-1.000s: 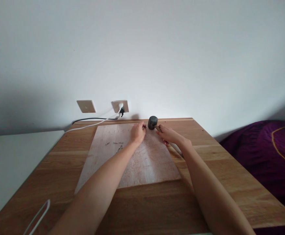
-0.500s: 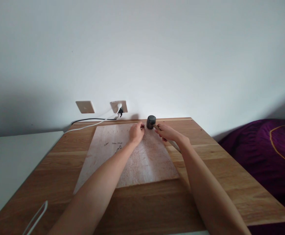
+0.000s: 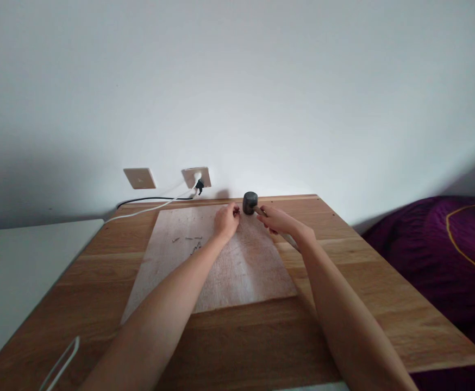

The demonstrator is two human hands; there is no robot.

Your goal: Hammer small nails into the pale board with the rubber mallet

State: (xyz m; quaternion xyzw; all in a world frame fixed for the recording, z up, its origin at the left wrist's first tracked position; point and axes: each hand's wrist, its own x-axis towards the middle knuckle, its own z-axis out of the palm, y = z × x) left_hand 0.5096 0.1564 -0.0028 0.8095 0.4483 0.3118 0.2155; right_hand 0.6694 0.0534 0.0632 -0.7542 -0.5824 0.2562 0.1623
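My left hand [image 3: 226, 221] rests near the far edge of a pale plywood board [image 3: 237, 271], fingers pinched on a small nail that I can barely make out. My right hand [image 3: 277, 220] is closed round the wooden handle of a hammer [image 3: 250, 202]. The hammer's dark head hovers just right of my left fingertips. Several loose nails [image 3: 191, 243] lie on the board to the left of my left hand.
The board lies on a wooden table [image 3: 99, 271] set against a white wall. Two wall plates [image 3: 197, 176] sit behind it, with white and black cables [image 3: 148, 205] running left. A white surface [image 3: 25, 266] is at the left, a purple bedcover [image 3: 445, 255] at the right.
The hammer head and both hands have shifted slightly left and away along the board's far edge. The view has drifted a little.
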